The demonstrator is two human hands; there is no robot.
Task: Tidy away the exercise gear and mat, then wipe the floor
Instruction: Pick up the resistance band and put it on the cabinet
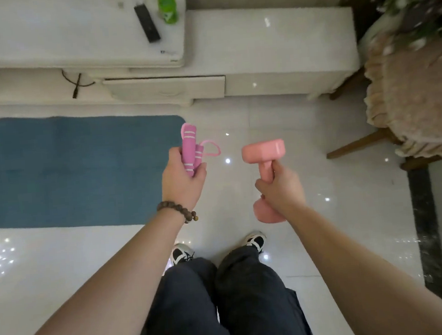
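Hands out front, both full: the left hand grips the pink skipping-rope handles bunched together, a loop of rope sticking out to the right, while the right hand is wrapped round the bar of a pink dumbbell held upright. Blue exercise mat lies flat on the glossy white floor to the left — just before a white cabinet.

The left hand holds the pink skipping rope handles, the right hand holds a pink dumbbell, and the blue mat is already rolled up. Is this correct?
Not quite. In the head view the blue mat lies flat and unrolled on the floor. The rest stands: the left hand grips the pink skipping rope handles, and the right hand grips the pink dumbbell.
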